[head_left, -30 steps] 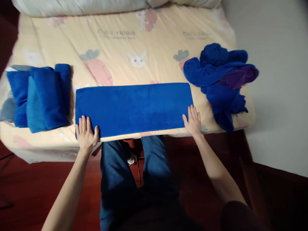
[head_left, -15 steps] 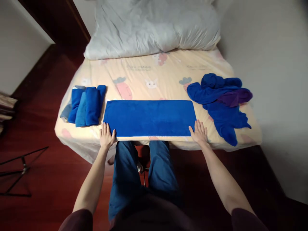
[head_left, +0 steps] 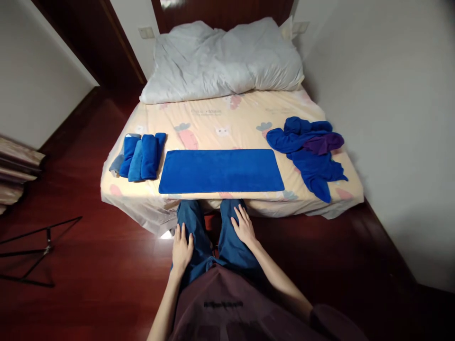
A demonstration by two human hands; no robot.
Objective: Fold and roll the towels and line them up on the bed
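Note:
A blue towel (head_left: 221, 171) lies flat as a long rectangle near the front edge of the bed (head_left: 220, 113). My left hand (head_left: 182, 250) rests on my left thigh, fingers apart and holding nothing. On my right knee lies my right hand (head_left: 243, 226), also with spread fingers and nothing in it. Both hands are off the towel, on my side of it. To the towel's left, several rolled or folded blue towels (head_left: 149, 156) sit side by side. A crumpled heap of blue cloths (head_left: 309, 151) is on the right, with a purple cloth (head_left: 324, 143) among them.
A bulky light grey quilt (head_left: 227, 59) spans the far end of the bed. Black stand legs (head_left: 48, 246) are on the red-brown floor at left, with a curtain (head_left: 17, 170) behind them. A wall (head_left: 387, 118) runs along the right side.
Both my hands have left the towel's front corners and come back onto my legs. The view has shifted back, showing more of the far wall. The towel stays flat.

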